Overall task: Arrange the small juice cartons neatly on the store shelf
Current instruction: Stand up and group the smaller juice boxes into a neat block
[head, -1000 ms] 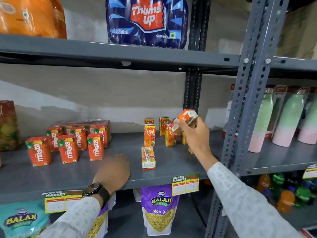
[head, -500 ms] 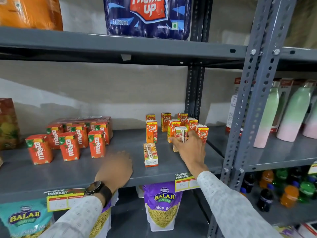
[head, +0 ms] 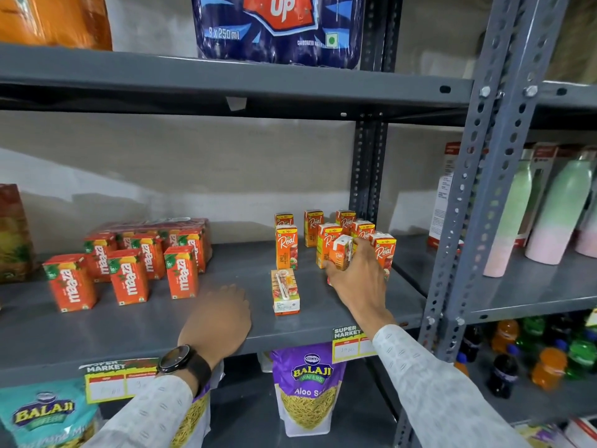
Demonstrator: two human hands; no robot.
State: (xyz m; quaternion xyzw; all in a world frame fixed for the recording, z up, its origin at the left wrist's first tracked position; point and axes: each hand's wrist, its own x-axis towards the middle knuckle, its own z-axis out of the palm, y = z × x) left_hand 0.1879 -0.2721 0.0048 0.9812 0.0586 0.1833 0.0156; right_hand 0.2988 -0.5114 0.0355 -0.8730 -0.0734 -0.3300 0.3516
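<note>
Several small orange Real juice cartons (head: 286,245) stand upright in rows at the right of the grey middle shelf (head: 135,328). My right hand (head: 358,279) grips one Real carton (head: 341,252), tilted, in front of the group. One more carton (head: 285,291) lies flat on its back nearer the shelf's front. My left hand (head: 217,320) rests palm down on the shelf's front edge, left of the lying carton, holding nothing; a black watch is on its wrist.
Several red Maaza cartons (head: 127,276) stand at the shelf's left. A Thums Up pack (head: 277,27) sits on the shelf above. Balaji snack bags (head: 307,388) hang below. A grey upright post (head: 478,202) borders the right; pastel bottles (head: 559,208) stand beyond it.
My right hand came down from mid-air with its carton to the front of the Real group and holds it there, tilted. My left hand has stayed on the shelf edge.
</note>
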